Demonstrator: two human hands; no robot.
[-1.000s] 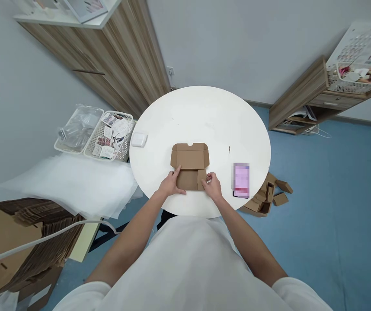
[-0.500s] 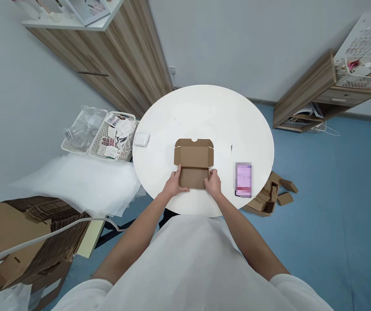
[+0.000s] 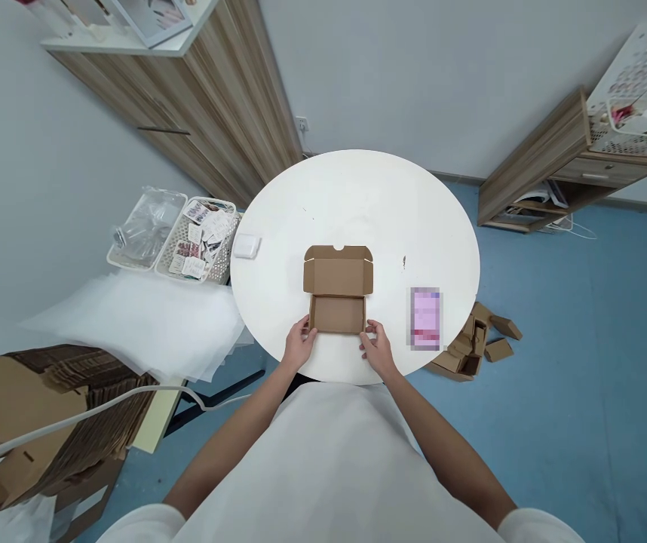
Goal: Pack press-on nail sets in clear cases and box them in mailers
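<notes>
Cardboard box sits on the round white worktop, a narrow strip in from its near edge; the left hand and right hand are half-curled at its near corners, whether gripping I cannot tell; a pixelated pink item lies near the right edge; the open lid spreads farther in; a white case lies by the left edge; beyond, a wide stretch reaches the far edge.
</notes>
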